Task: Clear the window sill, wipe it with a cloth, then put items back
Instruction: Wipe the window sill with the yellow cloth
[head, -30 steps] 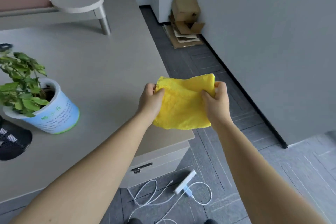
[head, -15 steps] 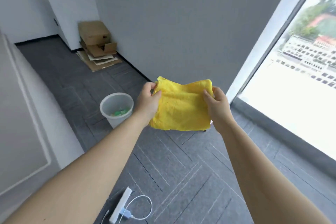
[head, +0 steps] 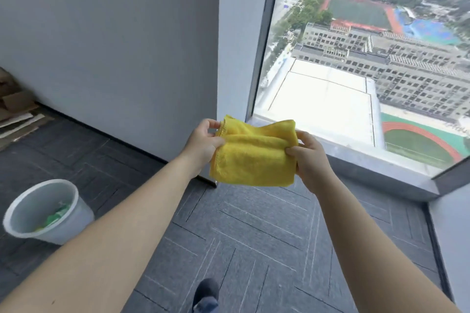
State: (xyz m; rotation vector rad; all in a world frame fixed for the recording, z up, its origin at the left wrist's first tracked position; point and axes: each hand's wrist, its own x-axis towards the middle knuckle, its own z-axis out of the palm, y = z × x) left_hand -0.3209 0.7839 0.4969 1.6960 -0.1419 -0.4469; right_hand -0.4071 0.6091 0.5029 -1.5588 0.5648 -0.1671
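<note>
A folded yellow cloth [head: 254,157] hangs in the air between both hands, in front of the window. My left hand [head: 203,143] pinches its left edge near the top fold. My right hand [head: 309,157] grips its right edge with thumb and fingers. Behind and below the cloth runs the low grey window sill [head: 376,168], along the bottom of a large window; no items stand on the part I can see.
A white waste bin [head: 45,211] with green scraps stands on the dark carpet at the left. Flattened cardboard [head: 15,112] lies by the grey wall at far left. A dark shoe [head: 206,292] shows at the bottom. A grey wall corner [head: 234,58] borders the window.
The view has swung right from the desk and potted plant to the window and sill. Both hands still hold the cloth, now folded over once more at the top.
</note>
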